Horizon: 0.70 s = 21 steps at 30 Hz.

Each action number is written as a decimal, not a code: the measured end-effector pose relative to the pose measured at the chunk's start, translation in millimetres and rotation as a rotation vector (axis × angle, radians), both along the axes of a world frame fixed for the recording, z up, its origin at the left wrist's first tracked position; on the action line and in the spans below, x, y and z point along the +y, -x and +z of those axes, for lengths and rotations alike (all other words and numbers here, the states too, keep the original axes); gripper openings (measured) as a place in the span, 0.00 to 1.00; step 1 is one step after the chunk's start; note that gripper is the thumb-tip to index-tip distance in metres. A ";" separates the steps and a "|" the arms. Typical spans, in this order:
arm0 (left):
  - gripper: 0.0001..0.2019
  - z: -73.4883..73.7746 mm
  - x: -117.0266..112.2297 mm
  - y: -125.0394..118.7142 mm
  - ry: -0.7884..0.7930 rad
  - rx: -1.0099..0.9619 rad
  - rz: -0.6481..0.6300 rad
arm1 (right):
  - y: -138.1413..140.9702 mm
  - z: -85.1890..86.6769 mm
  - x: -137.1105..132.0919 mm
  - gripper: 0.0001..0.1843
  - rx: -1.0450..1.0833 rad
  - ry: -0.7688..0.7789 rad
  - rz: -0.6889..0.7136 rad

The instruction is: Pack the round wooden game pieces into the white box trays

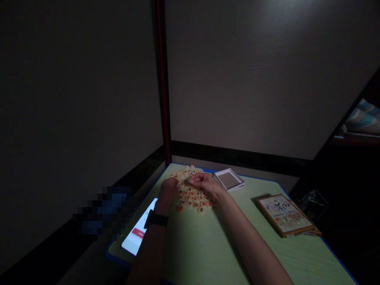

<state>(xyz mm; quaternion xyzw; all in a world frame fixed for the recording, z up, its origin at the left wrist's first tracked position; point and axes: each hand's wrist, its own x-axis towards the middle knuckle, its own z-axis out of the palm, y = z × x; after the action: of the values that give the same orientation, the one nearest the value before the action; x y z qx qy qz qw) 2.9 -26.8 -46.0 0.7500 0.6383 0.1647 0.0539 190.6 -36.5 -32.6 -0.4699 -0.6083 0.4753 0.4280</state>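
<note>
Many round, pale Chinese chess pieces [190, 197] with red and dark characters lie spread over the far part of the green table [190, 245]. My right hand [207, 183] reaches over them, thumb and fingers pinched around a small Chinese chess piece [188, 180]. At the left edge of the pieces is my left hand [170, 187], its fingers curled inward; what they hold, if anything, is hidden. A dark band circles my left wrist. Both forearms hide parts of the table, and my right hand covers some pieces.
An open white box [229, 180] stands at the table's far edge, right of the pieces. A flat, printed game box [286, 213] lies on the right side. Near the left edge a lit phone [133, 235] sits partly behind my left forearm. Walls meet behind the table.
</note>
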 end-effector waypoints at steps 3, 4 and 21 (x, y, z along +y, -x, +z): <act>0.18 2.0 -1.8 -0.9 0.005 -0.005 0.004 | 8.1 -8.8 2.3 0.14 -0.165 -0.099 -0.046; 0.17 2.9 -2.9 -1.4 0.008 -0.008 -0.002 | 11.3 -10.7 2.5 0.11 -0.229 -0.135 -0.060; 0.15 17.0 -15.5 -4.2 0.115 0.019 0.040 | 39.5 -10.1 7.6 0.14 -0.882 -0.247 -0.024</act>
<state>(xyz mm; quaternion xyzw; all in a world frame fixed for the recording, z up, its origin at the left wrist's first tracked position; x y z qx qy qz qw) 7.1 -42.2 -29.0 0.7344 0.6620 0.1214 0.0874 151.2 -29.0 -42.7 -0.5799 -0.7791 0.1487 0.1863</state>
